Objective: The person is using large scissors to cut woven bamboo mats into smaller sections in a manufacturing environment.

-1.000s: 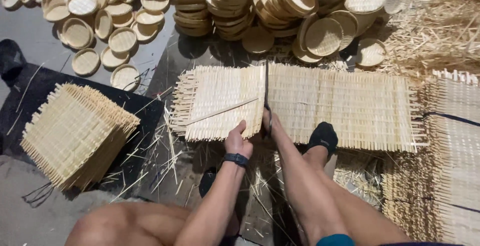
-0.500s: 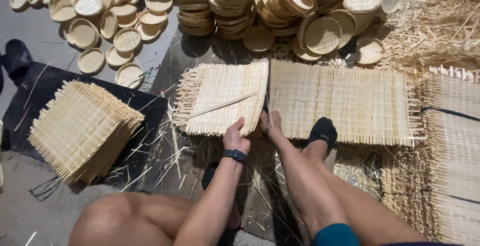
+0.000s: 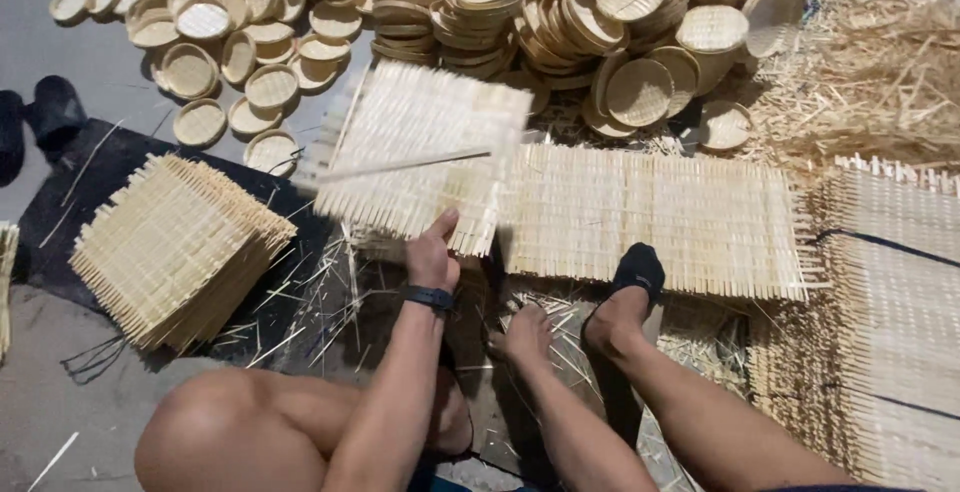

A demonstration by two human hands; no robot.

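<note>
Round woven bamboo trays (image 3: 640, 92) lie heaped across the far side of the scene, many nested one inside another in leaning stacks; toward the far left, smaller round trays (image 3: 205, 22) are scattered singly on the grey floor. None of them holds anything but other trays. At the left, a stack of square woven mats (image 3: 170, 247) rests on a dark sheet (image 3: 75, 187). At the far right is a loose pile of bamboo slivers (image 3: 880, 82), with long woven sheets (image 3: 900, 332) along the right edge.

The left hand (image 3: 432, 255) grips the near edge of a square woven mat (image 3: 415, 157), fingers closed on it with the thumb up the face, holding it raised and tilted above the ground. A thin bamboo strip (image 3: 400, 165) crosses the mat's face; the mat is blurred, so whether the strip is loose on it or woven in is hard to say. The right hand (image 3: 522, 337) lies flat on the littered ground near the person's foot, fingers spread, clamped on nothing that can be seen. A foot in a dark sock (image 3: 636, 272) presses the near edge of the long woven strip (image 3: 660, 217) stretched out to the right.

Half a second ago the mat lay flat, touching the long strip's left end, with both hands at the seam between them. Now it is lifted off and swung left, and the right hand has dropped back to the floor.
</note>
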